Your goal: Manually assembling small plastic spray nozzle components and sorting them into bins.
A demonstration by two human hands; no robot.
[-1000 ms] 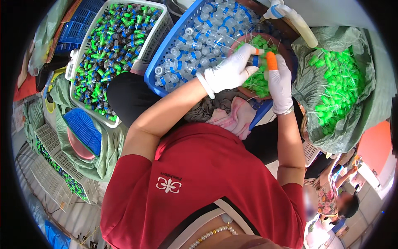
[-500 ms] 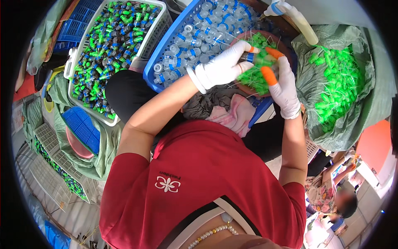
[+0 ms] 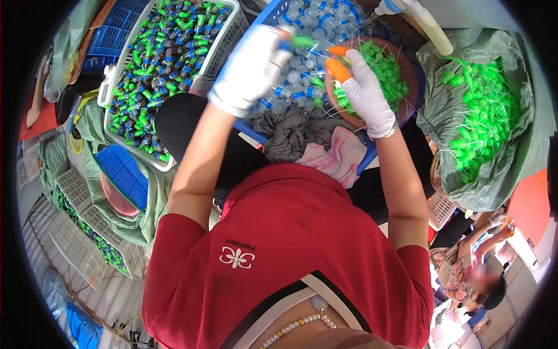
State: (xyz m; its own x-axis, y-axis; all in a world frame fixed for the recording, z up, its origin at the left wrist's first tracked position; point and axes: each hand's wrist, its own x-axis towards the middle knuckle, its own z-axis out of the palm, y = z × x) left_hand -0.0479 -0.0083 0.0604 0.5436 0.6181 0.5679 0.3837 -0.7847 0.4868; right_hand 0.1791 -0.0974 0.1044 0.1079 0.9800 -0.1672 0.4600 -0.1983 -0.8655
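My left hand (image 3: 250, 72), in a white glove, is raised over the left side of a blue basket (image 3: 224, 96) of small clear bottles with blue bands (image 3: 299, 75). Blurred by motion, it is closed around a small bottle, whose green cap (image 3: 302, 41) sticks out to the right. To its right is my right hand (image 3: 369, 96), white-gloved with orange finger covers. The thumb and forefinger of that hand stand apart, with nothing clear between them. Below and beside it, a round pinkish bowl (image 3: 349, 120) holds green caps with thin stems (image 3: 383, 67).
At left, a white basket (image 3: 107, 125) holds dark bottles with green caps. A grey-green bag (image 3: 433, 75) of stemmed green caps stands at right. Grey and pink cloths (image 3: 331, 154) lie in front of me. Another person (image 3: 456, 270) sits at lower right.
My hands have drawn apart. The left has moved left and up with the small capped bottle; the right has shifted left and up from the bowl of caps.
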